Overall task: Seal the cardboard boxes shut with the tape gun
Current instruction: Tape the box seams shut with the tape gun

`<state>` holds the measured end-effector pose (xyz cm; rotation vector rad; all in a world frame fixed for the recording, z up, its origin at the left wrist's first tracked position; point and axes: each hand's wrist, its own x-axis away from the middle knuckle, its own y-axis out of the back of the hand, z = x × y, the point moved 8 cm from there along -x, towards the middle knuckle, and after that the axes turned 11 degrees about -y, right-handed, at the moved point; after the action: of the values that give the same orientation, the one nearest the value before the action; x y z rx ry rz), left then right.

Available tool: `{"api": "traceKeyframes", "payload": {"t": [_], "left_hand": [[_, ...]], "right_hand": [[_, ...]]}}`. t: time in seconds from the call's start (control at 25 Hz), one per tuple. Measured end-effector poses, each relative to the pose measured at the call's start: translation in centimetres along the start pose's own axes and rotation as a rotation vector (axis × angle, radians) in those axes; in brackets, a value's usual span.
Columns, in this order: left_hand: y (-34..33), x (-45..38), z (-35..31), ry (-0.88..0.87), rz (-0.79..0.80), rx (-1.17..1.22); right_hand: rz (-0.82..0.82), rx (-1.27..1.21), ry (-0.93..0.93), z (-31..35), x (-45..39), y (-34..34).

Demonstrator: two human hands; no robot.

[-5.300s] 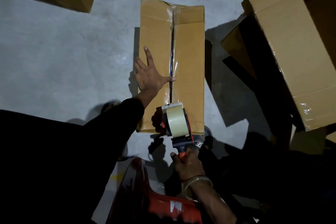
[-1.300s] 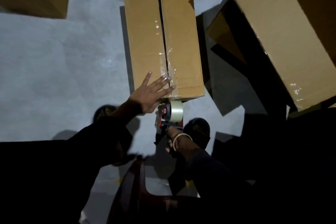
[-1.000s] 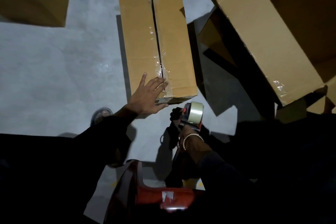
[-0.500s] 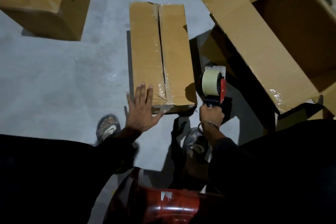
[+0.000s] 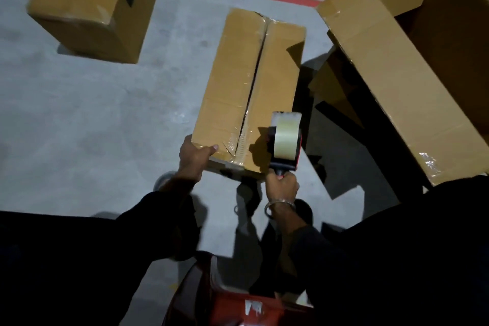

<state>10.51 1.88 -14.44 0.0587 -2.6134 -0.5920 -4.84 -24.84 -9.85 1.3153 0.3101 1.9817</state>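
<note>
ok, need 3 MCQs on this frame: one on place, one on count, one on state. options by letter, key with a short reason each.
1. Where is the tape gun?
A. Lying on the floor
B. Over the near right corner of the middle box
C. Inside the open box

2. How many cardboard boxes show?
A. One
B. Three
C. Six

3. What is the left hand doing?
A. Gripping the middle box's near left corner
B. Hanging idle
C. Holding the tape gun

Key:
1 B: the right hand holds it upright by the handle, the roll standing over that corner.
2 B: the middle box, the open box on the right, and a closed box on the far left.
3 A: the thumb lies on top and the hand wraps the corner.
</note>
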Motion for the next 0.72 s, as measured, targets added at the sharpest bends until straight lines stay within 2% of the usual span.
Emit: {"api": "traceKeyframes", "payload": {"t": [0.12, 0.24, 0.36, 0.44, 0.56, 0.6, 0.64, 0.72], "left_hand": [[2.7, -3.6, -0.5, 0.013, 0.016, -0.051], [5.1, -6.1, -1.2, 0.006, 0.067, -0.176], [6.1, -6.6, -1.1, -0.123, 0.090, -0.328], [6.4, -4.5, -2.8, -0.206, 0.039, -0.427], [6.6, -0.7, -7.0, -0.348, -0.129, -0.625], [6.1, 0.1, -7.7, -0.350, -0.102, -0.609], [5.3, 0.6, -7.9, -0.275, -0.006, -0.505], [2.5, 2.4, -6.4, 0.148, 0.319, -0.080]], "right_hand": [[0.077, -0.035, -0.100, -3.7, 3.8, -3.9], [0.227, -0.203, -0.149, -5.7, 7.3, -8.3], [0.306, -0.284, -0.146, -4.4, 7.8, -9.8], [0.271, -0.224, -0.147, -2.8, 8.3, -8.0], [0.158, -0.142, -0.079, -1.7, 8.8, -4.9], [0.163, -0.152, -0.060, -1.4, 9.1, -4.3], [0.202, -0.160, -0.040, -0.9, 9.6, -4.1], [0.356, -0.156, -0.007, 0.4, 11.0, -4.4]]}}
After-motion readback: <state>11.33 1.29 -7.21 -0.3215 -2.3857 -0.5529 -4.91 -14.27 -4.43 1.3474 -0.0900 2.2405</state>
